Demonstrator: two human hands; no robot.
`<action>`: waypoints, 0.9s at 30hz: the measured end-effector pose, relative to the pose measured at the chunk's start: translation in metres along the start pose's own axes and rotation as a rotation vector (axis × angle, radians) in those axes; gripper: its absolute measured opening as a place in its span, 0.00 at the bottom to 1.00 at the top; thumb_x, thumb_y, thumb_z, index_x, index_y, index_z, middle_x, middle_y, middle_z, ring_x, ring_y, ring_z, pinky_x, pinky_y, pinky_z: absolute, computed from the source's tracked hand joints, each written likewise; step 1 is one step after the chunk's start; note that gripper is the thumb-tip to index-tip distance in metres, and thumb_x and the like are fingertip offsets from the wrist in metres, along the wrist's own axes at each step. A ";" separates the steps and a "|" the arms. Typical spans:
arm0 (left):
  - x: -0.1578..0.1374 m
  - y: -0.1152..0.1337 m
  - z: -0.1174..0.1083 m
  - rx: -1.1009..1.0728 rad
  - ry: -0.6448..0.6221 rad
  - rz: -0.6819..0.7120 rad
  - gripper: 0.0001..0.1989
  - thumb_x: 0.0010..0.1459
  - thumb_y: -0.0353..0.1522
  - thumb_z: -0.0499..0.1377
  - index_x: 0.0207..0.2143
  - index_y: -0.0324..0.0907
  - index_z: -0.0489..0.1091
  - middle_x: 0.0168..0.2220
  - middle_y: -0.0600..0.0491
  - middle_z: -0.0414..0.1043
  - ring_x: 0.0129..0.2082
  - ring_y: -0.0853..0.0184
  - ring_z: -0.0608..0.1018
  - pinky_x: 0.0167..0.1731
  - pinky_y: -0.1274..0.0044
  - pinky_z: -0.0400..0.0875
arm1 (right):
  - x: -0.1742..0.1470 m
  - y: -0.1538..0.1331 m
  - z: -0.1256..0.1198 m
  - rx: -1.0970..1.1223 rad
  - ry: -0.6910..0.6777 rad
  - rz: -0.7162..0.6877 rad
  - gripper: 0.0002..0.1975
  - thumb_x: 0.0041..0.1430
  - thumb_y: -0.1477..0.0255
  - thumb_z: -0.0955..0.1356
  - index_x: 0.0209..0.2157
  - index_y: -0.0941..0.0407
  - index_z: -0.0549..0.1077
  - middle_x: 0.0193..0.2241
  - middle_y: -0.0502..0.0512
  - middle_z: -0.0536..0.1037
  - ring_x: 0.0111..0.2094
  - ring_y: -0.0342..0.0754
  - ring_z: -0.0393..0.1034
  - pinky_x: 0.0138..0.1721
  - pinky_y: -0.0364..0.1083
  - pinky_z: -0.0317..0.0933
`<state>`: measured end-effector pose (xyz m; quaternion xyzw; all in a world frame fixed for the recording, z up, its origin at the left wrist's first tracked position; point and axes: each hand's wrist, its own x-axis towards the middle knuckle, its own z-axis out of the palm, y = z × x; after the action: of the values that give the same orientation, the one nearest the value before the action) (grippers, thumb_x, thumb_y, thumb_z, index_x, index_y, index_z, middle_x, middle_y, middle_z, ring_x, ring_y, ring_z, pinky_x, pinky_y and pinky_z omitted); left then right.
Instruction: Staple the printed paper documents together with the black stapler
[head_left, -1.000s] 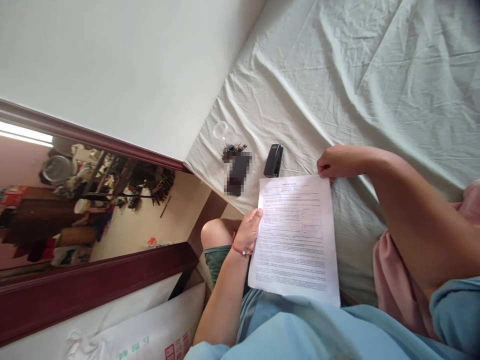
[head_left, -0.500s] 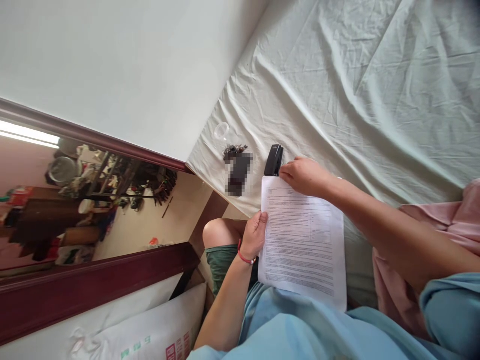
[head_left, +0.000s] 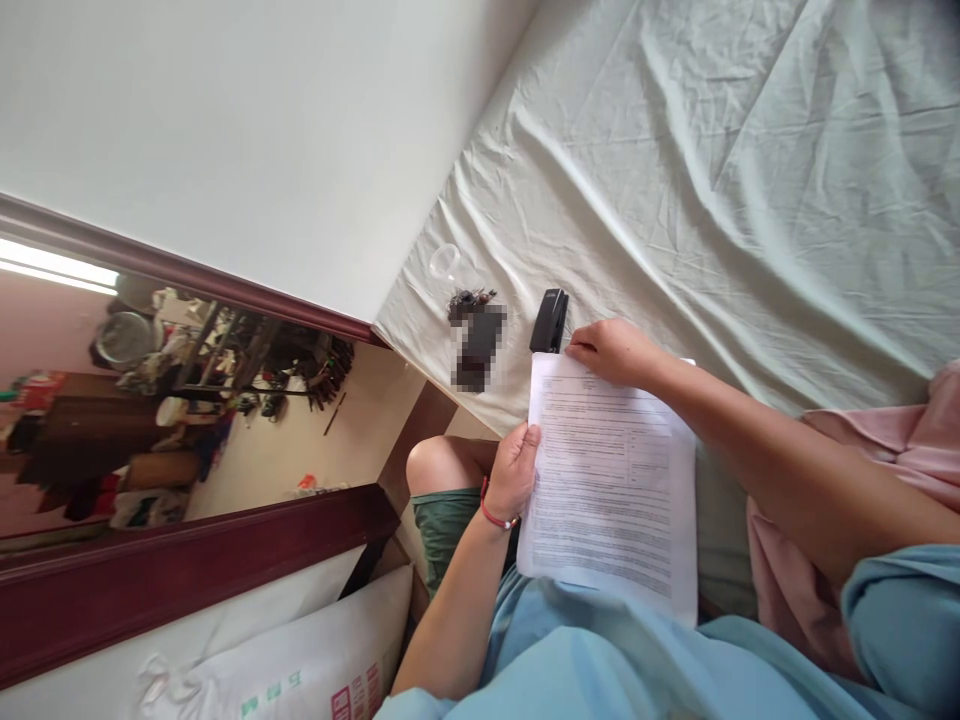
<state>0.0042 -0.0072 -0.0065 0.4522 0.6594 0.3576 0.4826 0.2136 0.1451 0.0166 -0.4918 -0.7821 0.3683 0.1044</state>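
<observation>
Printed sheets of paper (head_left: pixel 607 480) lie over my lap, their top edge against the bed sheet. My left hand (head_left: pixel 516 465) grips their left edge, thumb on top. My right hand (head_left: pixel 611 350) rests at the top edge with curled fingers closed on the paper; the fingertips are partly hidden. Just beyond the top left corner of the paper is a black stapler (head_left: pixel 549 318), lying on the bed beside my right fingertips. Neither hand holds it.
A pixelated dark object (head_left: pixel 478 348), a dark tangled bundle (head_left: pixel 470 302) and a clear round lid-like piece (head_left: pixel 445 262) lie on the pale bed sheet (head_left: pixel 675 180). A mirror (head_left: pixel 225 400) and a white sack (head_left: pixel 300 660) are at left. Pink cloth (head_left: pixel 862 440) lies at right.
The paper has shifted slightly to the right with both hands. My right hand has moved a little away from the stapler, which has stayed in place.
</observation>
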 end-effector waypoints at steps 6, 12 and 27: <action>0.000 -0.002 0.005 -0.341 -0.010 -0.181 0.25 0.54 0.52 0.71 0.37 0.39 0.79 0.33 0.49 0.82 0.39 0.58 0.83 0.43 0.69 0.76 | 0.003 0.004 0.007 -0.072 0.030 0.022 0.18 0.72 0.68 0.61 0.37 0.56 0.81 0.38 0.59 0.84 0.38 0.51 0.73 0.36 0.48 0.54; 0.001 -0.002 0.000 -0.231 -0.021 -0.158 0.29 0.55 0.56 0.69 0.38 0.38 0.79 0.34 0.48 0.83 0.38 0.58 0.83 0.40 0.70 0.77 | 0.003 0.006 0.002 -0.020 -0.024 -0.018 0.14 0.69 0.71 0.64 0.39 0.56 0.82 0.38 0.56 0.84 0.38 0.49 0.72 0.37 0.47 0.54; 0.080 0.027 0.003 -0.311 0.153 -0.054 0.22 0.46 0.47 0.76 0.32 0.40 0.75 0.28 0.57 0.76 0.29 0.70 0.75 0.35 0.76 0.71 | 0.002 0.008 0.004 0.094 -0.023 -0.169 0.13 0.68 0.73 0.65 0.37 0.57 0.83 0.33 0.52 0.82 0.31 0.44 0.67 0.36 0.44 0.55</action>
<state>0.0038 0.0775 -0.0083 0.3257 0.6429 0.4753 0.5046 0.2158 0.1473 0.0081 -0.4142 -0.8038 0.4001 0.1491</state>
